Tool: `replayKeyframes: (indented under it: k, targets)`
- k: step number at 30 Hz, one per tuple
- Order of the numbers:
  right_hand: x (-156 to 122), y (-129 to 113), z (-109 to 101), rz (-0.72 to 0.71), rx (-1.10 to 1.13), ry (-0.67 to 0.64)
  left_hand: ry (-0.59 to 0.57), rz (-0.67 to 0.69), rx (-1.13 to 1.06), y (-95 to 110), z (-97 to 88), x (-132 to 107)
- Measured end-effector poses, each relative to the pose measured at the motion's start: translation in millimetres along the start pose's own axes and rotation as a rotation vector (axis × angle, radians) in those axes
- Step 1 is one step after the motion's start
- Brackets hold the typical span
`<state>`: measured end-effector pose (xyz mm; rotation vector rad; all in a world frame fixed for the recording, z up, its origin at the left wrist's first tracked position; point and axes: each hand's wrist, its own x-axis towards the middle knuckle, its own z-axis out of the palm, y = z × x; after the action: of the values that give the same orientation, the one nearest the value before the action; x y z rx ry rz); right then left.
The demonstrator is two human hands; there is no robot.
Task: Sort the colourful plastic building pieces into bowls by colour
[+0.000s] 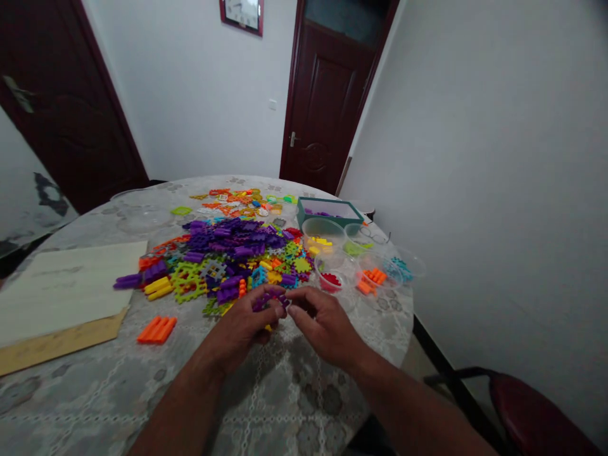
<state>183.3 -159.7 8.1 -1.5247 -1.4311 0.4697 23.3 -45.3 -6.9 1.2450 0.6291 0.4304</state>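
Near the table's front middle, my left hand is closed around a purple toothed plastic building piece, holding it between thumb and fingers. My right hand meets it from the other side, thumb and forefinger pinched at the piece's right edge. The fingers cover part of the piece. Just beyond my hands lies a large pile of mixed building pieces, mostly purple, with green, yellow, red, blue and grey among them. An orange ribbed piece rests alone on the tablecloth to the left.
Right of the pile stand several clear round tubs holding yellow, green, red, orange and blue pieces. Behind them is a green-rimmed box with purple pieces inside. Pale boards lie at left. A dark red chair stands at lower right.
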Motion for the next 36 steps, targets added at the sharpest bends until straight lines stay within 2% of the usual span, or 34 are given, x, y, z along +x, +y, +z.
replayKeyframes:
  k: [5,10,14,18,22,24,27,29,31,34,36]
  targets:
    - [-0.8,6.9,2.8,0.070,0.086,-0.007,-0.087,-0.029,0.026,-1.6,0.0,1.2]
    - [-6.1,16.1,-1.3,0.190,0.221,0.028,-0.032,-0.074,-0.047,-1.9,3.2,0.6]
    - [-11.1,27.4,-19.8,0.229,0.225,0.077,0.042,-0.079,-0.265,1.3,0.8,0.0]
    - [-14.8,37.0,-45.5,0.245,0.131,0.125,0.050,-0.048,-0.509,4.0,-2.3,-0.6]
    - [-13.2,45.6,-67.2,0.298,0.085,0.168,0.042,-0.034,-0.539,3.4,-1.3,-0.4]
    - [-6.2,49.7,-78.3,0.310,0.030,0.136,0.040,-0.036,-0.536,2.2,-0.4,0.4]
    - [22.2,56.1,-99.5,0.273,-0.107,0.012,0.047,-0.049,-0.559,0.7,-0.7,1.4]
    - [56.0,61.4,-116.0,0.257,-0.197,-0.033,0.047,-0.058,-0.604,0.4,-2.2,1.7]
    - [98.7,67.8,-132.2,0.280,-0.284,0.030,0.054,-0.061,-0.653,0.6,-4.3,2.0]
    - [162.8,76.8,-152.0,0.313,-0.379,0.231,0.086,-0.068,-0.692,1.3,-7.1,2.7]
    - [193.6,80.4,-160.4,0.302,-0.398,0.319,0.101,-0.074,-0.704,1.9,-8.0,3.5]
